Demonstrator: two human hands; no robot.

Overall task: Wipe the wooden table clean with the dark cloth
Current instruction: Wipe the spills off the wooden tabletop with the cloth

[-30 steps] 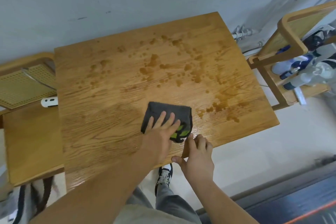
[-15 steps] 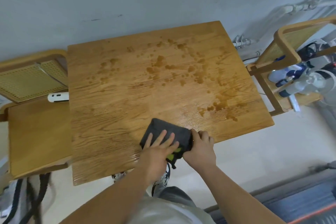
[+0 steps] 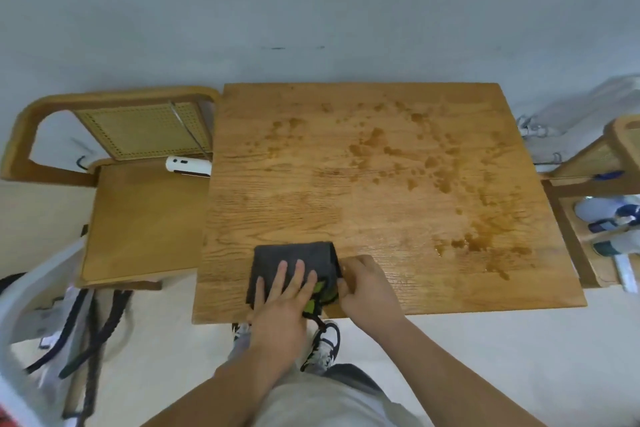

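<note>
A square wooden table (image 3: 346,211) stands against the wall, its top spotted with brown wet stains (image 3: 391,149) across the middle and right side. The dark grey cloth (image 3: 291,256), folded, lies near the table's front edge; a green patch and a dark cord show at its near right corner. My left hand (image 3: 284,305) presses flat on the cloth with fingers spread. My right hand (image 3: 363,288) pinches the cloth's right edge, fingers curled on it.
A wooden cane-backed chair (image 3: 138,218) stands at the table's left, with a white device (image 3: 187,165) on its seat. Another chair (image 3: 595,246) on the right holds spray bottles (image 3: 609,218). Dark straps (image 3: 93,322) hang at the lower left. My shoes (image 3: 325,343) show below the table.
My left hand has drawn the cloth back toward the front edge and leftward. My right hand moved from the table edge onto the cloth's right side. My view has swung to face the table squarely.
</note>
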